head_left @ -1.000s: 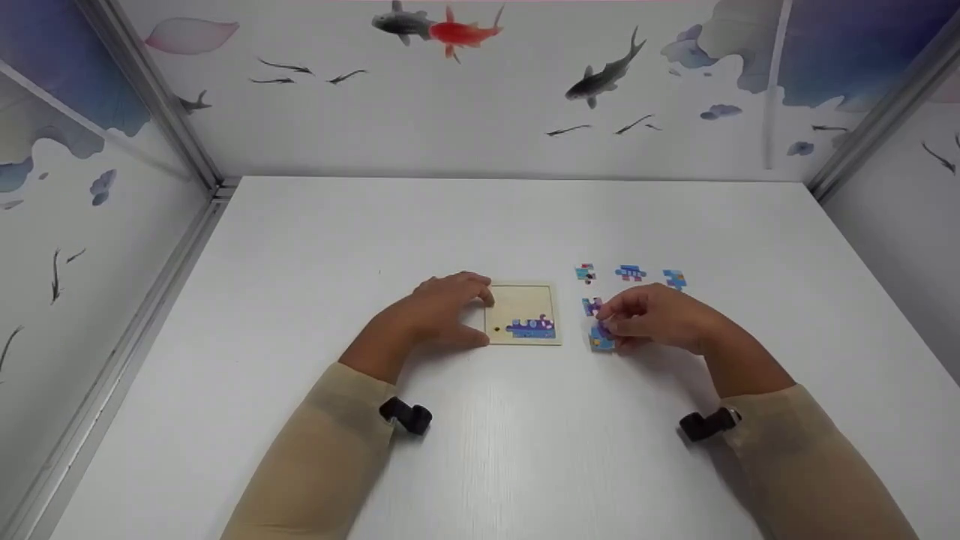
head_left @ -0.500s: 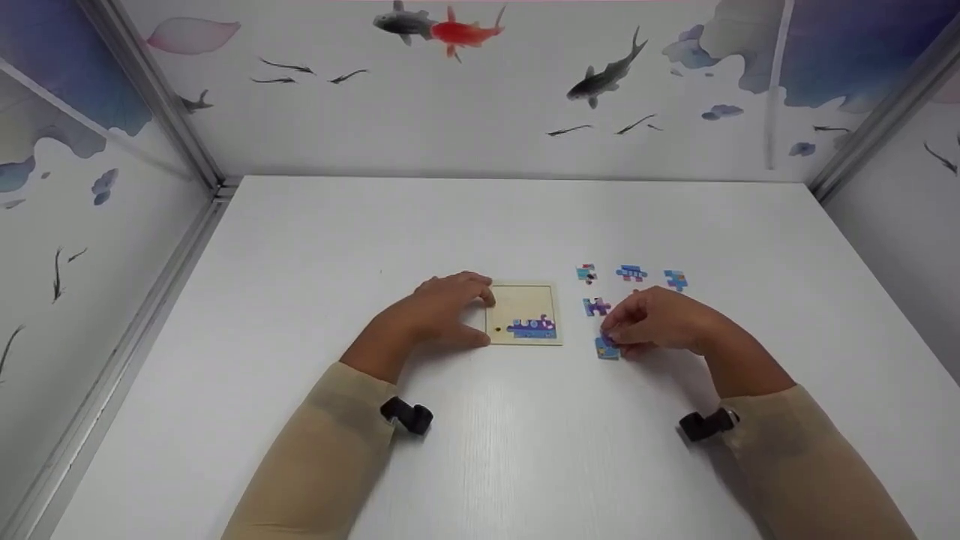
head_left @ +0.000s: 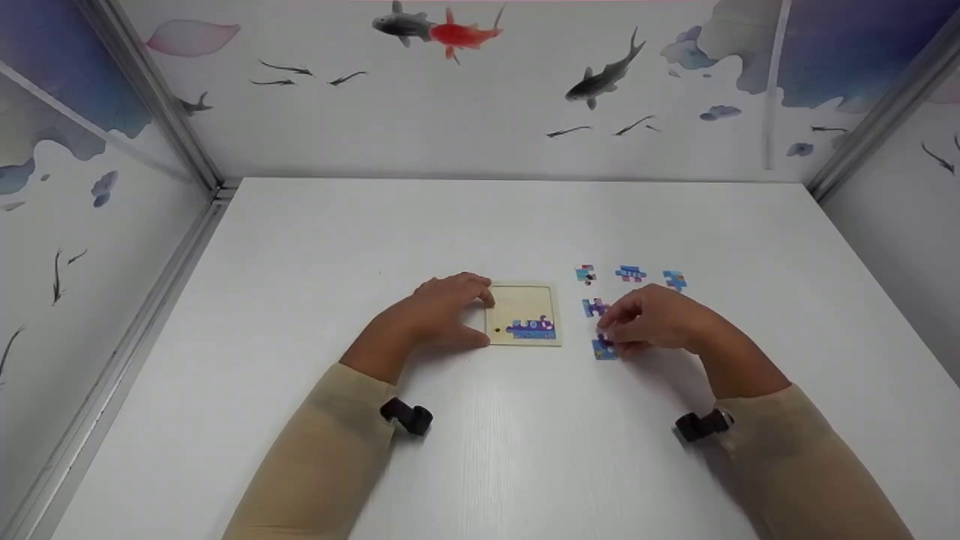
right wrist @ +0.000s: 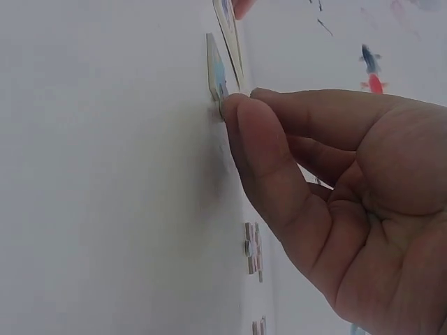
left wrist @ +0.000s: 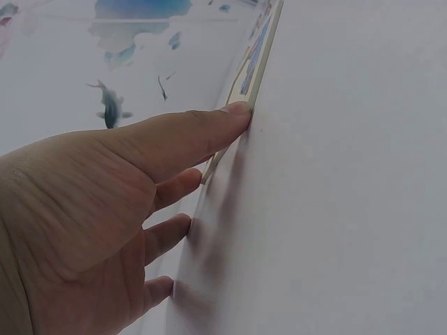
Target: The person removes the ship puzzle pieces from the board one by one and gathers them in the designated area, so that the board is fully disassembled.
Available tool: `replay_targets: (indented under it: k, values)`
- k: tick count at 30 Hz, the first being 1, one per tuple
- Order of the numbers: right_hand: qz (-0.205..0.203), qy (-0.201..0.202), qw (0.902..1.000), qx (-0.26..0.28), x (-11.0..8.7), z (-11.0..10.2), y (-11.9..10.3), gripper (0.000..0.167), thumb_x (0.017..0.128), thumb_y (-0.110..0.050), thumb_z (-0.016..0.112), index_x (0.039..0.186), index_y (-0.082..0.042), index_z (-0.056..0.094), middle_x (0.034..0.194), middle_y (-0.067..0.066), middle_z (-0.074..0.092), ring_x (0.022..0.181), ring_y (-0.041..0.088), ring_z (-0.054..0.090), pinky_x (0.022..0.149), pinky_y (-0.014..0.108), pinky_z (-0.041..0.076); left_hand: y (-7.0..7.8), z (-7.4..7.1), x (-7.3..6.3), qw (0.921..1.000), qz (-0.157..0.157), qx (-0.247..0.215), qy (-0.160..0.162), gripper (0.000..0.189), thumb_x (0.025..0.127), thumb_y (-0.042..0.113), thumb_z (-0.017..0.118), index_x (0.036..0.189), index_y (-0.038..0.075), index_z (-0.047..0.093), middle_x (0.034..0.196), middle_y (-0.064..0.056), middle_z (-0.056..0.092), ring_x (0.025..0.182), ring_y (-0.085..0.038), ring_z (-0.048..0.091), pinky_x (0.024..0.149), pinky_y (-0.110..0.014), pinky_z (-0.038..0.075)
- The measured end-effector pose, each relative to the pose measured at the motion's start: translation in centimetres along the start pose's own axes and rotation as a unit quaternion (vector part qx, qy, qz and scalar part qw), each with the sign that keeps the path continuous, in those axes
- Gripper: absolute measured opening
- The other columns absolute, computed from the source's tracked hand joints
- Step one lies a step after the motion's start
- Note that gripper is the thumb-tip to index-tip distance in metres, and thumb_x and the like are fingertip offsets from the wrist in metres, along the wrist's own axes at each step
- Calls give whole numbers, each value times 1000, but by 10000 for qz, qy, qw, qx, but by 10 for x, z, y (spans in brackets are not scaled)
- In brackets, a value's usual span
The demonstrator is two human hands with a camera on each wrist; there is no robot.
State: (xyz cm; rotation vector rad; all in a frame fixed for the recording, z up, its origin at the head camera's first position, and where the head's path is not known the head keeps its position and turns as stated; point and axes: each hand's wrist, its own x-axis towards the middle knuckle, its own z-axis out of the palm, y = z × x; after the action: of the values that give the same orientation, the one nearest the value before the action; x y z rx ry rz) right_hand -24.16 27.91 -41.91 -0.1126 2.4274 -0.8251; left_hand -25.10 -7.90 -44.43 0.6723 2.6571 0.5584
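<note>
A square wooden puzzle board [head_left: 521,300] lies on the table, with joined blue and purple pieces [head_left: 532,328] along the lower right of its recess. My left hand [head_left: 450,307] holds the board by its left side, thumb at the near corner and index finger toward the far one; in the left wrist view the thumb [left wrist: 202,136] lies against the rim. To the right of the board, my right hand [head_left: 656,319] pinches a blue jigsaw piece [head_left: 604,349] between thumb and fingers. That piece [right wrist: 215,70] appears edge-on in the right wrist view, its gripped end hidden by the fingertips.
Loose jigsaw pieces lie beyond the right hand: a teal-and-red one [head_left: 586,274], a blue striped one [head_left: 631,274] and a blue-orange one [head_left: 674,280]. A purple one [head_left: 595,307] sits just left of the right fingers. Printed walls enclose the white table [head_left: 480,450].
The pinched piece has shifted slightly toward the near side and its angle has changed a little. The left hand and the board have stayed in place.
</note>
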Motion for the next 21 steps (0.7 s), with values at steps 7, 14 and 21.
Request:
replay_targets:
  k: [7, 14, 21]
  values:
    - [-192, 222, 9996, 5, 2, 8, -22, 20, 98, -29, 79, 117, -24, 80, 113, 4, 76, 93, 22, 72, 84, 32, 62, -2, 1, 1, 10000, 31, -24, 0, 55, 94, 38, 80, 144, 25, 62, 174, 4, 38, 166, -22, 28, 137, -57, 16]
    - [-567, 174, 9981, -159, 10, 20, -48, 24, 100, -28, 76, 123, -28, 78, 117, 1, 75, 100, 24, 70, 87, 36, 62, -4, 2, 3, 10000, 29, 11, 16, 55, 94, 40, 80, 144, 25, 61, 174, 5, 38, 166, -23, 28, 136, -57, 18]
    - [-1022, 43, 9948, 21, 21, 25, -73, 26, 101, -23, 74, 127, -21, 78, 116, 3, 76, 100, 23, 72, 95, 43, 64, -3, 1, 4, 10000, 20, 37, -6, 56, 94, 42, 81, 143, 26, 62, 173, 5, 39, 165, -23, 30, 136, -58, 19]
